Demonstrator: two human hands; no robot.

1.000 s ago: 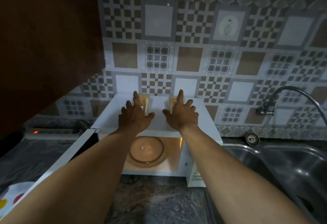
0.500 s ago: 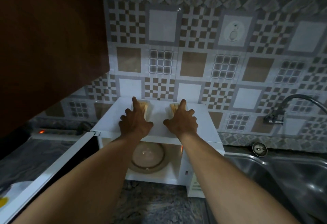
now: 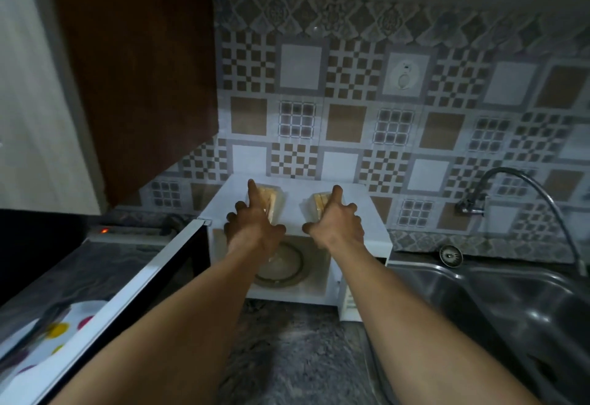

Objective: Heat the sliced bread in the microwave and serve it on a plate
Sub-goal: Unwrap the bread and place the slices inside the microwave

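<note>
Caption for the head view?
Left hand grips left bread stack, right hand grips right bread stack, above the open microwave.

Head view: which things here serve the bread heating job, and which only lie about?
Job: left wrapped sliced-bread stack, left hand on it; right wrapped sliced-bread stack, right hand on it; white microwave oven, door open; round glass turntable.
Lying about: steel sink; curved metal tap; white power strip, red light on; white item with coloured dots, unclear what.

Bread packs [image 3: 274, 197] atop open microwave [image 3: 370, 222]
</note>
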